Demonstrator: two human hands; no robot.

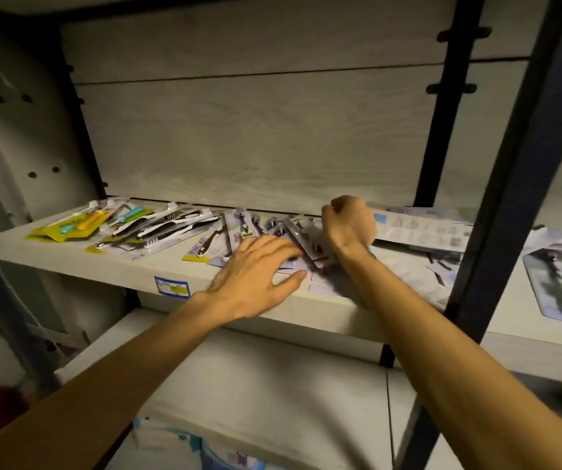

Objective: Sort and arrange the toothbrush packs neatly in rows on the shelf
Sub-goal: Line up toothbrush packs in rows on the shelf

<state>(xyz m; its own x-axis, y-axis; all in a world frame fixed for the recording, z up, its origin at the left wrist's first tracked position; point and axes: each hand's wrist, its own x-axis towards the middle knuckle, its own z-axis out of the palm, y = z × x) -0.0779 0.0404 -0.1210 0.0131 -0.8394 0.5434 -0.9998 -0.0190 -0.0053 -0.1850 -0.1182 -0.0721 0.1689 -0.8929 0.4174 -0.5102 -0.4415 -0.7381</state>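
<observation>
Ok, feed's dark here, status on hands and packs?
Left hand flat on grey packs. Right hand gripping tilted pack. Yellow packs far left. Loose packs right, unsorted.

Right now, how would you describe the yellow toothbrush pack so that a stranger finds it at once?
Look at the pale shelf where the toothbrush packs lie. Go to its far left end, well away from the left hand. The yellow pack lies flat there, the leftmost; its bright yellow card sets it apart from the black-and-white brush packs beside it.
</observation>
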